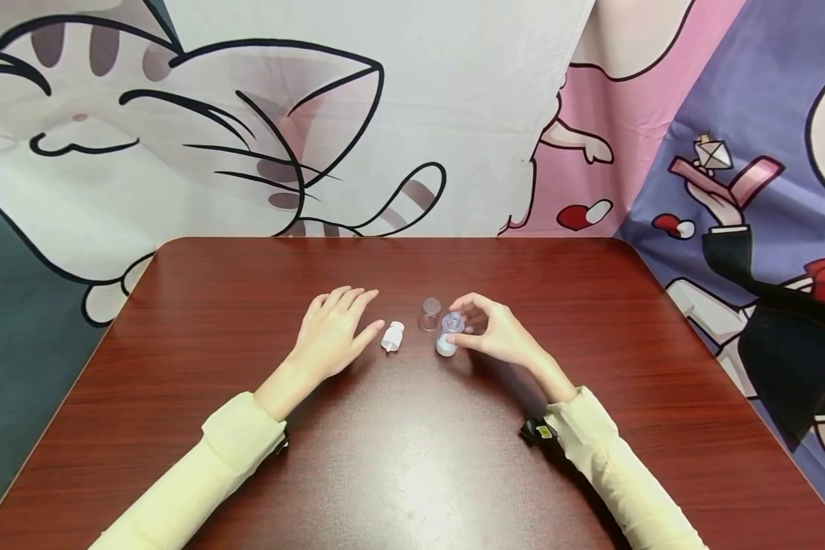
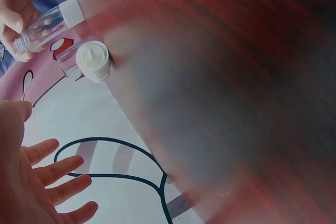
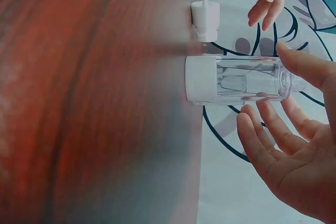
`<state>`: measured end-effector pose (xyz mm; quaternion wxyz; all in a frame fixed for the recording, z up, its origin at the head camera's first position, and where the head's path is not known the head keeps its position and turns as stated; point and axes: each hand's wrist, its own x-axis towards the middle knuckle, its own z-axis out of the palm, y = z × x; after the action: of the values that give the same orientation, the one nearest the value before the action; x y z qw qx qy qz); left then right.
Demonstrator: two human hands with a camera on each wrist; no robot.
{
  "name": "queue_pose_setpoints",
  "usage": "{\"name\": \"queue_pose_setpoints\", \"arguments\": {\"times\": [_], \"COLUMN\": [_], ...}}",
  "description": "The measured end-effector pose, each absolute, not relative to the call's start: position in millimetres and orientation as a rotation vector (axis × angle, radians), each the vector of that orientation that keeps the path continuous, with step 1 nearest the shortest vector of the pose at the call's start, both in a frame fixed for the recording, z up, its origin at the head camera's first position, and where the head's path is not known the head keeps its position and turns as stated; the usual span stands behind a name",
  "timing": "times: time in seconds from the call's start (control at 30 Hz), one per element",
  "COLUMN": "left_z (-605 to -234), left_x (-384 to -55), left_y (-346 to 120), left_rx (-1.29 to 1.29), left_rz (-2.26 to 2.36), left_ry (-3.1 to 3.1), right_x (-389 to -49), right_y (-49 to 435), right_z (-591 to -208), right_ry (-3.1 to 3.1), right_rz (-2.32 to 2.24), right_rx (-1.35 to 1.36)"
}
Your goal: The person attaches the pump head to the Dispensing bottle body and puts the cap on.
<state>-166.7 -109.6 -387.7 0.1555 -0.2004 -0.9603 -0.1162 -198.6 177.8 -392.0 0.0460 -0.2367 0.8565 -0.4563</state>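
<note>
A small clear bottle with a white base stands upright on the table. My right hand holds it near its open, threaded neck, thumb on one side and fingertips on the other; the right wrist view shows the clear bottle body between them. Beside it, to the left, is a white pump head, its small nozzle visible in the left wrist view. A clear cap sits just behind the bottle. My left hand hovers by the pump head with its fingers spread and nothing in its grasp.
The dark red wooden table reaches back to a cloth backdrop printed with cartoon figures. Both forearms wear pale sleeves, and a black wrist device shows under the right cuff.
</note>
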Motion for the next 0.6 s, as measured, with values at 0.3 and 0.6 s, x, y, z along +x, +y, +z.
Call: {"name": "queue_pose_setpoints", "arguments": {"times": [0.3,0.6], "left_z": [-388.1,-389.5], "left_x": [-166.9,-166.9], "left_y": [-108.5,-105.3], "left_rx": [-0.576,-0.576], "left_rz": [-0.339,-0.332], "left_ry": [-2.748,-2.739], "right_x": [-199.4,-201.9], "right_y": [179.7,178.5], "right_z": [-398.6,-401.3], "right_ry": [2.585,2.594], "right_rz": [-1.418,-1.396], "right_rx": [-0.730,-0.749]}}
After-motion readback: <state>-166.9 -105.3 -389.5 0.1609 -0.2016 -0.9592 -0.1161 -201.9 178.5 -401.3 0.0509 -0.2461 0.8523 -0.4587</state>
